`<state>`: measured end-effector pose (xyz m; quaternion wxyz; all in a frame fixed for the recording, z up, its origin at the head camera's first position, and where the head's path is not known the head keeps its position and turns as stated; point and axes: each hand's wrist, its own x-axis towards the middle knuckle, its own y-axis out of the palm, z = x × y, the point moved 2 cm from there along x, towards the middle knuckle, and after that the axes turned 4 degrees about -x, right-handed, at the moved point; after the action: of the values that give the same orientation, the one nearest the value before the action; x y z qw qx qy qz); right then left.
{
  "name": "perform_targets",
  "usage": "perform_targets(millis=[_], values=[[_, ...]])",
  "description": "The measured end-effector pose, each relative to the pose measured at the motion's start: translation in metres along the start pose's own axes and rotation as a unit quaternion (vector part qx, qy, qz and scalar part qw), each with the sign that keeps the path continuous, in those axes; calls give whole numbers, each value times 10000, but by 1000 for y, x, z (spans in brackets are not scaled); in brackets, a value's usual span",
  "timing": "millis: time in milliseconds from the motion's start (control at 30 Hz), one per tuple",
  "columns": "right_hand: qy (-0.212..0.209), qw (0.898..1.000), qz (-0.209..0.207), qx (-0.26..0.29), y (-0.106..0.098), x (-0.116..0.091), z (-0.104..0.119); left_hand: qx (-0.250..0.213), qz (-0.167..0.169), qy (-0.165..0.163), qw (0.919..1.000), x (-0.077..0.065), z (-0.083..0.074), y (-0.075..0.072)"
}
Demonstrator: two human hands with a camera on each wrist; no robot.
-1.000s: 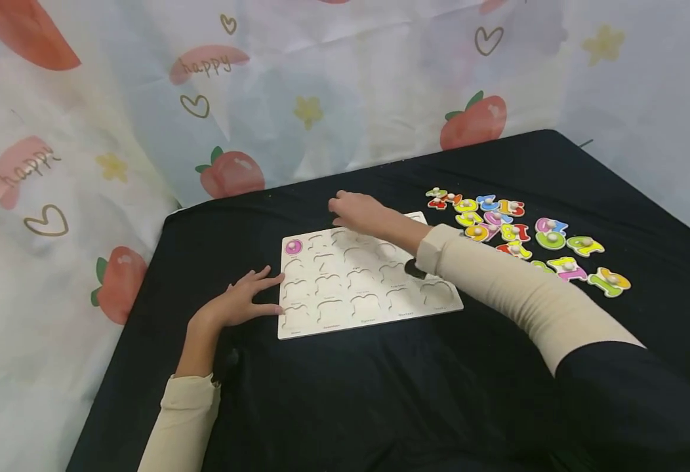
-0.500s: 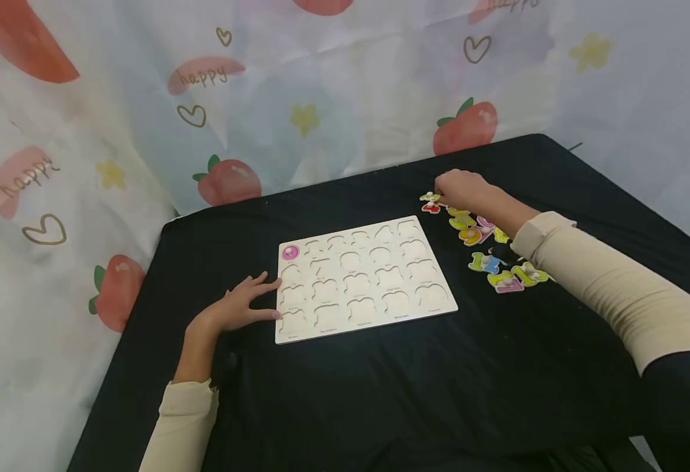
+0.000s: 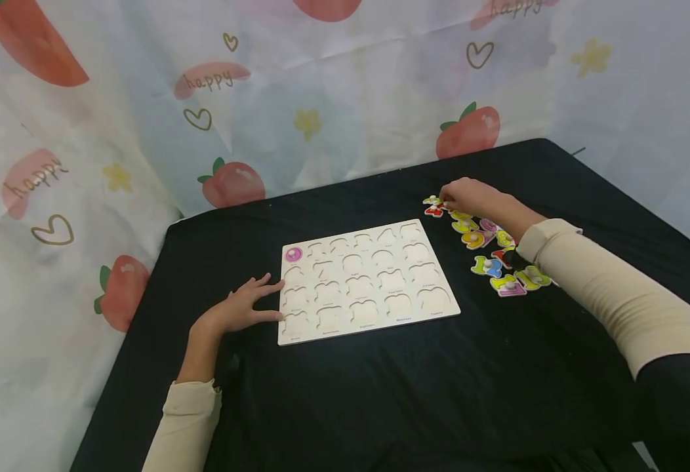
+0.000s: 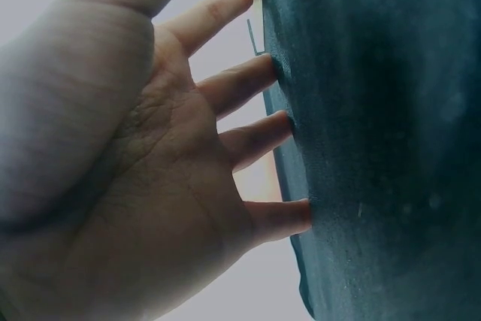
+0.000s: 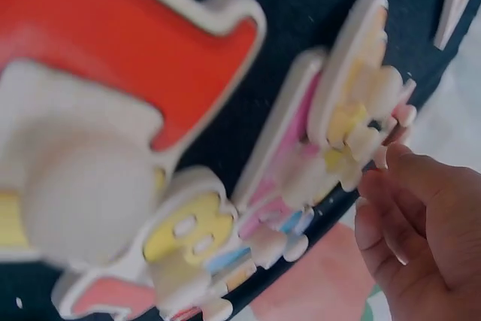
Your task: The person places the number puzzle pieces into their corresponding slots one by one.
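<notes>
A pale wooden number puzzle board [image 3: 374,305] lies on the dark cloth, with rows of cut-out recesses. One purple piece [image 3: 288,258] fills its top-left recess. My left hand [image 3: 233,309] has spread fingers, with thumb and a fingertip touching the board's left edge. Beyond the board's far right corner, my right hand [image 3: 473,196] is among the knobbed number pieces [image 3: 466,225]. In the right wrist view, its thumb and curled fingers pinch a small pale knob [image 5: 381,157]; the piece beneath is mostly hidden. A large red number piece [image 5: 113,28] lies close to that camera.
More number pieces, such as a green and blue one [image 3: 487,266] and a green and purple one [image 3: 507,285], lie right of the board, partly under my right sleeve. Behind the table [image 3: 333,393] hangs a printed fabric backdrop [image 3: 368,105].
My right hand has swung from above the board's far side to the pieces at the right, staying there over the last half second. The left hand keeps its place at the board's edge.
</notes>
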<state>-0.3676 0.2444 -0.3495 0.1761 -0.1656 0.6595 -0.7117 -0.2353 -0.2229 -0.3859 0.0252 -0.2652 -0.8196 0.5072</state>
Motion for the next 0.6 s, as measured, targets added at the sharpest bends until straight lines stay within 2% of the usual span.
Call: perform_targets(millis=[333, 600], values=[[85, 9997, -211, -33, 6, 0, -2, 30, 5, -61, 10000, 0, -3, -2], [98, 9999, -60, -5, 7, 3, -4, -11, 25, -68, 10000, -1, -1, -2]])
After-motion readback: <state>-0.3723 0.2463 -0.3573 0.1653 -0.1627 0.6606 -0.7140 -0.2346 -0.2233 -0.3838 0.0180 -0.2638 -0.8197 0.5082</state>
